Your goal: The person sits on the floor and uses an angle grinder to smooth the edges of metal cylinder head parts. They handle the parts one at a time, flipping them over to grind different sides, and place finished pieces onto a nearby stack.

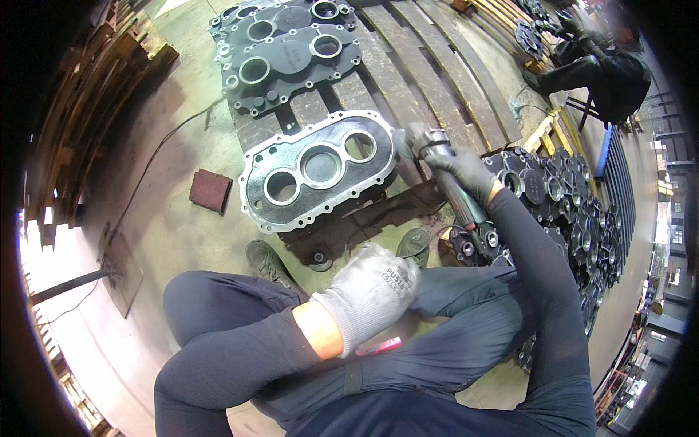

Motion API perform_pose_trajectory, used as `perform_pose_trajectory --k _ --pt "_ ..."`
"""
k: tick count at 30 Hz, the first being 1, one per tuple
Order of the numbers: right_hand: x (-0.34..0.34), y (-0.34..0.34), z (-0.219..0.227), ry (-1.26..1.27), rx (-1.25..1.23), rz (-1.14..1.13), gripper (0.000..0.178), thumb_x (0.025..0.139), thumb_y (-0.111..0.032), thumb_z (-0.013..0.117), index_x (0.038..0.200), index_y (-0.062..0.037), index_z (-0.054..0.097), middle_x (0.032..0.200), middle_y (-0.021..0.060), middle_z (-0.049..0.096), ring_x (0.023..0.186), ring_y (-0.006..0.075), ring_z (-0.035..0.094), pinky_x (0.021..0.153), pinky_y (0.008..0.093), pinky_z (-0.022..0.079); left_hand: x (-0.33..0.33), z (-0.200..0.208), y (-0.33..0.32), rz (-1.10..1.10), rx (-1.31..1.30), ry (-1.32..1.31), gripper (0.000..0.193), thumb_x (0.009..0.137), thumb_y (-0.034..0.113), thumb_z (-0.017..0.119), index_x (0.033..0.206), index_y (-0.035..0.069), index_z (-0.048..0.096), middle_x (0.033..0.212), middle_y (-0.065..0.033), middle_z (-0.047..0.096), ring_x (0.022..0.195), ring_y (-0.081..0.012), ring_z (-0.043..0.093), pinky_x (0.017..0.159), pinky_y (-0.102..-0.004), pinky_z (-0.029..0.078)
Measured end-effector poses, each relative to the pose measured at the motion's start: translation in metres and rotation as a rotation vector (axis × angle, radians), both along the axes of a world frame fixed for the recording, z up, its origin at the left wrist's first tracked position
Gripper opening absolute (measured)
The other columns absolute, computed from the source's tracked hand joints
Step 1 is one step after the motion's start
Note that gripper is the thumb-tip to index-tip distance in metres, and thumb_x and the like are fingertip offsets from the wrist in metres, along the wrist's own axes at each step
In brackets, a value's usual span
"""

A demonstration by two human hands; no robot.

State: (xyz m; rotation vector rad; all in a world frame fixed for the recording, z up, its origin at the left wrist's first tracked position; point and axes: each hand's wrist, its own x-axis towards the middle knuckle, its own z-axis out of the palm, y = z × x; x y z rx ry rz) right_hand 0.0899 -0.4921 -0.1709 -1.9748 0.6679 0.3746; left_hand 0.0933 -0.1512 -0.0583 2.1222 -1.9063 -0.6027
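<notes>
My right hand, in a dark grey glove, is wrapped round the body of an angle grinder. The grinder's head is just beside the right end of an oval metal gearbox cover; I cannot tell whether they touch. This cover has three large round holes and a bright flange with bolt holes, and it lies at the pallet's near end. Closed over my lap, my left hand wears a light grey glove; anything inside its fingers is hidden. A red and white object lies under my left wrist.
More dark covers lie on the far left of the wooden pallet. Many castings are piled at right. A reddish-brown pad and a cable are on the floor at left. Another person sits at upper right.
</notes>
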Motion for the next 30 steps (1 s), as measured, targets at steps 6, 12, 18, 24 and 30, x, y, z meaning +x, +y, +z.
perform_pose_trajectory --k 6,12,18,24,30 --pt "0.043 0.004 0.0 0.13 0.242 -0.126 0.068 0.092 -0.056 0.086 0.128 0.0005 0.077 0.098 0.0135 0.079 0.078 0.0226 0.078 0.066 0.0358 0.065 0.005 0.001 0.002 0.024 -0.04 0.011 0.021 0.097 0.018 0.064 0.109 0.002 0.066 0.084 -0.012 0.073 0.082 -0.031 0.077 0.08 -0.0433 0.058" --pt "0.048 0.017 0.009 0.114 0.429 -0.271 0.058 0.092 -0.05 0.088 0.121 -0.0012 0.076 0.086 0.0136 0.077 0.059 0.0225 0.073 0.054 0.0364 0.063 0.008 0.007 0.006 0.036 -0.051 0.016 0.02 0.096 0.02 0.067 0.106 0.002 0.068 0.086 -0.0134 0.075 0.085 -0.0307 0.078 0.08 -0.0428 0.058" --pt "0.007 0.016 -0.01 0.067 0.537 -0.399 0.065 0.091 -0.047 0.088 0.127 0.0051 0.071 0.097 0.0169 0.078 0.072 0.0258 0.079 0.064 0.0382 0.067 0.006 0.013 0.007 0.037 -0.026 -0.001 0.026 0.095 0.028 0.072 0.103 0.003 0.069 0.086 -0.0133 0.077 0.085 -0.0316 0.079 0.08 -0.0429 0.059" --pt "-0.037 0.031 -0.012 0.097 0.653 -0.47 0.074 0.095 -0.046 0.087 0.137 0.0095 0.062 0.103 0.0221 0.078 0.077 0.0305 0.082 0.069 0.0398 0.071 0.006 0.016 0.005 -0.022 -0.039 -0.007 0.028 0.094 0.03 0.073 0.099 0.003 0.07 0.085 -0.014 0.078 0.083 -0.0323 0.08 0.078 -0.0437 0.06" --pt "-0.057 0.054 -0.014 0.13 0.765 -0.587 0.065 0.101 -0.043 0.081 0.145 -0.0006 0.058 0.108 0.0247 0.077 0.077 0.0326 0.081 0.067 0.0413 0.07 0.002 0.013 0.015 -0.004 -0.098 -0.028 0.022 0.096 0.023 0.07 0.102 0.002 0.071 0.083 -0.0142 0.078 0.081 -0.0329 0.08 0.074 -0.0444 0.06"
